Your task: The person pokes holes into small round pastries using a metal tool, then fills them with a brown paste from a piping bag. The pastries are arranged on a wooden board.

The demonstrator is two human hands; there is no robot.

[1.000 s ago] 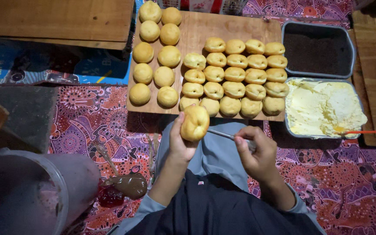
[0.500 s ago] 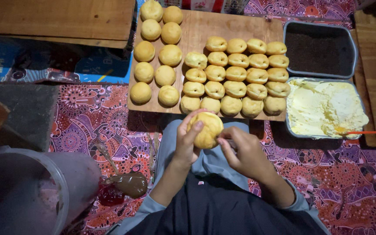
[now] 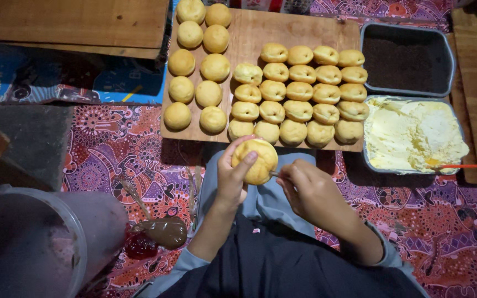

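My left hand [image 3: 232, 179] grips a round bun [image 3: 255, 160]. My right hand [image 3: 310, 193], at its four o'clock, pinches a thin tool [image 3: 273, 174] against it.

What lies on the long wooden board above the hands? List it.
Rows of round golden buns cover most of the long wooden board; bare wood shows along its top. Its near edge is partly hidden by the bun held in the left hand.

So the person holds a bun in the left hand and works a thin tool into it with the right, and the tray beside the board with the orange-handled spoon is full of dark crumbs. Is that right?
Not quite. In the head view the tray holding the orange-handled spoon is full of pale yellow cream; the dark crumbs fill the other tray behind it. The rest holds: the left hand grips the bun, and the right hand works a thin tool into it.
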